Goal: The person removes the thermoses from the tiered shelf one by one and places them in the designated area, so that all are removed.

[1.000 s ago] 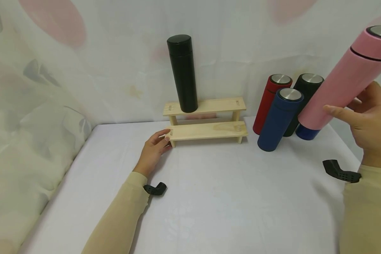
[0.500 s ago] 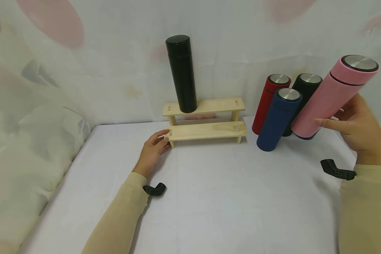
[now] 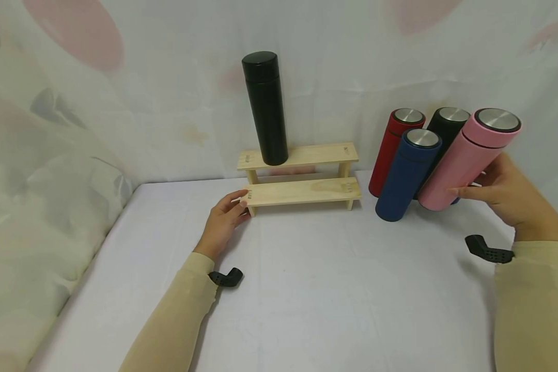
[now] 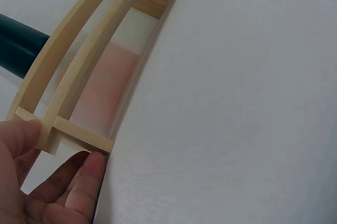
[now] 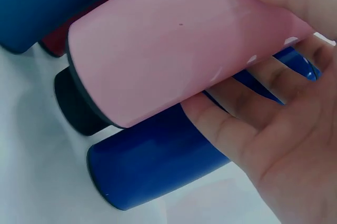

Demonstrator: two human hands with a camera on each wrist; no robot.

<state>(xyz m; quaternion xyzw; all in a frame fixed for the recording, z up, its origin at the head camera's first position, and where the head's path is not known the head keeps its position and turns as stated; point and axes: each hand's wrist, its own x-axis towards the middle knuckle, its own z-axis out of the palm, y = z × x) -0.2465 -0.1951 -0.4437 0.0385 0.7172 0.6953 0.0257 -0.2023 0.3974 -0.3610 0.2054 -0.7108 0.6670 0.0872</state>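
Note:
My right hand grips a pink thermos bottle with a steel-topped lid, thumb on its near side and fingers behind. It overlaps the black thermos in the head view. In the right wrist view its base hangs in front of a bright blue thermos, almost wholly hidden in the head view. My left hand pinches the left end of a two-tier wooden stand; the left wrist view has the thumb on the board's end and fingertips below. A tall black thermos stands on the upper tier.
A red thermos and a dark blue thermos stand upright to the left of the pink one. The white-covered table ends on the right close by the bottles. Patterned cloth hangs behind the stand.
The right hand has lowered the pink thermos and brought it leftward, from high at the right edge to beside the other bottles. The left hand keeps its place on the stand.

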